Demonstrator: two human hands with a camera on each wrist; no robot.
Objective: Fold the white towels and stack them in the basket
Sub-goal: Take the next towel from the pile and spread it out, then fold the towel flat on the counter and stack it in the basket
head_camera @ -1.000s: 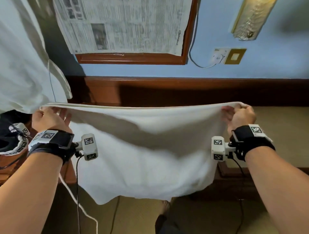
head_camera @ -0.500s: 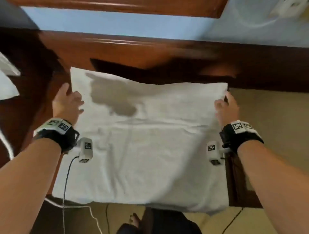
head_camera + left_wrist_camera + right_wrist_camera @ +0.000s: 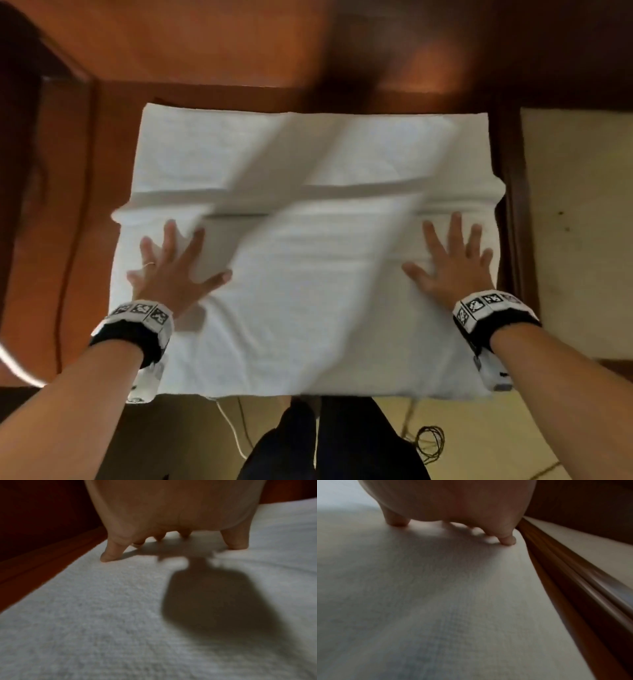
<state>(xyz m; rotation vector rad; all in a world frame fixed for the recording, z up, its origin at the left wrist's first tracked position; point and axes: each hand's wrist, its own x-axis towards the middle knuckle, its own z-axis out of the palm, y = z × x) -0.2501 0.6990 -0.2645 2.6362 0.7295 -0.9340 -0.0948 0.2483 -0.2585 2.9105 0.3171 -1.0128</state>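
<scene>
A white towel (image 3: 308,274) lies spread on the brown wooden table (image 3: 68,240), with a crease running across its middle and its near edge hanging over the table's front. My left hand (image 3: 171,263) presses flat on the towel's left side, fingers spread. My right hand (image 3: 452,263) presses flat on its right side in the same way. In the left wrist view the fingertips (image 3: 107,558) touch the towel (image 3: 120,615) near its left edge. In the right wrist view the fingertips (image 3: 508,541) rest on the towel (image 3: 436,601) by its right edge. No basket is in view.
The table's raised wooden back (image 3: 239,51) runs along the far side. Beige floor (image 3: 575,222) shows to the right past the table's edge. A coiled cable (image 3: 430,442) and a white cord (image 3: 233,431) lie on the floor by my legs (image 3: 329,445).
The towel, held up by its top corners a second ago, now lies on the table. Both hands let go of its corners and moved back onto it, pressing flat.
</scene>
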